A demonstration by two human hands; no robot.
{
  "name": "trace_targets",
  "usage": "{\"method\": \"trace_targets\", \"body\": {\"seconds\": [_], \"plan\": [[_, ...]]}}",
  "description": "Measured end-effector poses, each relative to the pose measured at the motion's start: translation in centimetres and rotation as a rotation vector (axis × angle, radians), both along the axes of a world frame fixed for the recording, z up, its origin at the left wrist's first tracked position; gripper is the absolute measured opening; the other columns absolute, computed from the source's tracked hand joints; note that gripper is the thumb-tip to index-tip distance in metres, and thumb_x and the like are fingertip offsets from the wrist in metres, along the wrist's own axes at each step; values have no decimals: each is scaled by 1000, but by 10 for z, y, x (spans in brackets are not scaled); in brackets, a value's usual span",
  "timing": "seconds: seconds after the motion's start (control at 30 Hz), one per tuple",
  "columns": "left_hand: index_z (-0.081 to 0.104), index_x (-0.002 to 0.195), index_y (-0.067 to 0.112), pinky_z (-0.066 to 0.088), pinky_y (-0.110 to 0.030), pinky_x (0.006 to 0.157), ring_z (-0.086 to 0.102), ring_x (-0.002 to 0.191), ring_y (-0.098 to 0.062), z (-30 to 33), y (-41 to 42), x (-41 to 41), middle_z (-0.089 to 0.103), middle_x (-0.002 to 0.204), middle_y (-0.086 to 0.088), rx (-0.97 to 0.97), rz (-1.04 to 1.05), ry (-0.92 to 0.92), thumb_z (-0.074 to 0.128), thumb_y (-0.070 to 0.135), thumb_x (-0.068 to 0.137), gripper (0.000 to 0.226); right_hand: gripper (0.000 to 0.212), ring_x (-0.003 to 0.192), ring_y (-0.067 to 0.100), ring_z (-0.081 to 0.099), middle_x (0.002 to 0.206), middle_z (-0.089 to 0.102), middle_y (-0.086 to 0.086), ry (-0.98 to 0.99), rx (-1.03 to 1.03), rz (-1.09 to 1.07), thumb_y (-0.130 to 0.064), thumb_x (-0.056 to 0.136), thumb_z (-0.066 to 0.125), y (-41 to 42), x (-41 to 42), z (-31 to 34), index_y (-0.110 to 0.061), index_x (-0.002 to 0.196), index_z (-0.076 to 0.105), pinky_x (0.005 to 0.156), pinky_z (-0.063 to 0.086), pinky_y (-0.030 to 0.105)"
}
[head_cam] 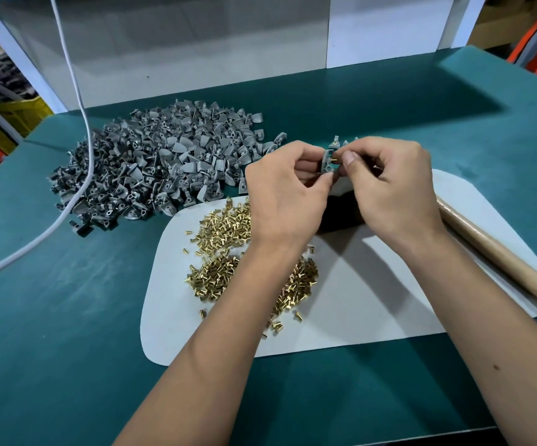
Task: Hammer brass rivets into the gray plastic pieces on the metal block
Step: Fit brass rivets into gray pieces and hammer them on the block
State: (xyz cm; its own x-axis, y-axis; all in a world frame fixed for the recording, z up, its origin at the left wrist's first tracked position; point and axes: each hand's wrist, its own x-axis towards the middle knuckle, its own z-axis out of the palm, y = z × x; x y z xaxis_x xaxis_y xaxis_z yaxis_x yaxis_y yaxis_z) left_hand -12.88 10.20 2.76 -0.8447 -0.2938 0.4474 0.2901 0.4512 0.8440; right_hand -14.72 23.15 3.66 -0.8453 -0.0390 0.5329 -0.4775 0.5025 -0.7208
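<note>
A white cable (80, 101) dropped from above at the far left, crossed the left part of the heap and ran off the left edge of the green worktop (51, 317). The heap of gray plastic pieces (151, 162) lay on the far left of the worktop, its near edge just beside the far left corner of a white mat (373, 310). Bare green surface stretched to the near left of the heap and along the near edge in front of the mat.

On the left half of the mat lay the brass rivets (225, 249), scattered in two loose clusters, partly hidden by the left forearm; a few strays sat close to the mat's left and near edges.

Above the far side of the mat, the left hand (288, 191) held one gray piece (328, 160) with its fingers clamped on it. The right hand (389, 185), touching it from the right, pinched a single brass rivet (337, 160) between thumb and forefinger at the piece's face. Below the hands a dark block (341, 214) stood on the mat, mostly covered. Two or three more gray pieces (336, 141) stood just beyond the hands.

At the right, a wooden handle (499, 252) lay diagonally across the mat's right edge, running off frame. The far right of the worktop lay bare up to its edge.
</note>
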Motion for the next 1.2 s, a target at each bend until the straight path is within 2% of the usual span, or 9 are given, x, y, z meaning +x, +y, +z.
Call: {"method": "trace_targets", "body": {"seconds": [0.13, 0.23, 0.33, 0.4, 0.5, 0.6, 0.8, 0.97, 1.2], "plan": [[76, 100, 12, 62, -31, 78, 73, 77, -8, -1, -2, 0, 76, 85, 2, 45, 0, -23, 87, 6, 76, 26, 19, 84, 7, 68, 83, 72, -8, 39, 21, 24, -9, 93, 60, 2, 0, 1, -11, 95, 79, 81, 52, 23], [75, 102, 18, 63, -31, 78, 73, 75, -7, -2, -4, -1, 75, 81, 2, 65, -7, -25, 88, 7, 75, 32, 19, 87, 10, 68, 89, 75, -3, 73, 47, 48, -8, 93, 61, 3, 0, 0, -10, 96, 79, 83, 53, 26], [77, 100, 17, 63, -39, 81, 76, 79, -12, -2, -9, -3, 78, 84, 0, 95, -56, -48, 87, 8, 77, 26, 16, 84, 16, 67, 91, 74, 3, 168, 97, 49, -7, 92, 63, 8, -3, -1, -8, 96, 78, 79, 53, 30], [79, 101, 10, 63, -43, 80, 77, 80, -21, -1, -13, -3, 78, 86, -4, 136, -120, -100, 85, 11, 81, 21, 13, 79, 15, 63, 90, 72, 3, 226, 140, 71, -7, 91, 67, 12, -6, 0, -8, 97, 77, 74, 48, 23], [79, 94, 4, 61, -35, 69, 76, 69, -25, 1, -20, -2, 77, 79, -9, 185, -248, -130, 74, 11, 92, 9, 11, 79, 14, 61, 89, 69, 2, 241, 193, 131, -6, 90, 70, 16, -9, -2, -10, 96, 78, 74, 45, 19], [78, 92, 2, 55, -27, 60, 71, 62, -22, 4, -25, -2, 75, 75, -11, 203, -301, -134, 64, 10, 100, 18, 8, 78, 13, 61, 86, 68, 1, 241, 178, 159, -9, 90, 72, 14, -9, -3, -11, 94, 78, 72, 43, 19], [74, 94, 1, 51, -23, 59, 65, 64, -21, 4, -28, -2, 72, 79, -14, 410, -462, -235, 49, 13, 108, 31, 7, 78, 12, 61, 84, 68, -2, 210, 129, 149, -12, 90, 70, 12, -7, -3, -10, 89, 76, 72, 44, 20], [70, 116, -4, 57, -24, 67, 68, 72, -22, 2, -35, -3, 73, 89, -18, 543, -539, -241, 56, -1, 100, 22, 7, 82, 10, 64, 86, 70, -4, 168, 78, 132, -10, 90, 68, 8, -4, -3, -10, 89, 75, 77, 48, 23], [71, 111, -7, 58, -21, 67, 70, 69, -16, 1, -38, -3, 76, 88, -17, 561, -540, -230, 66, -9, 90, 21, 5, 79, 7, 65, 82, 71, -8, 129, 52, 122, -13, 89, 70, 6, -2, -4, -15, 88, 75, 75, 49, 18]]}}
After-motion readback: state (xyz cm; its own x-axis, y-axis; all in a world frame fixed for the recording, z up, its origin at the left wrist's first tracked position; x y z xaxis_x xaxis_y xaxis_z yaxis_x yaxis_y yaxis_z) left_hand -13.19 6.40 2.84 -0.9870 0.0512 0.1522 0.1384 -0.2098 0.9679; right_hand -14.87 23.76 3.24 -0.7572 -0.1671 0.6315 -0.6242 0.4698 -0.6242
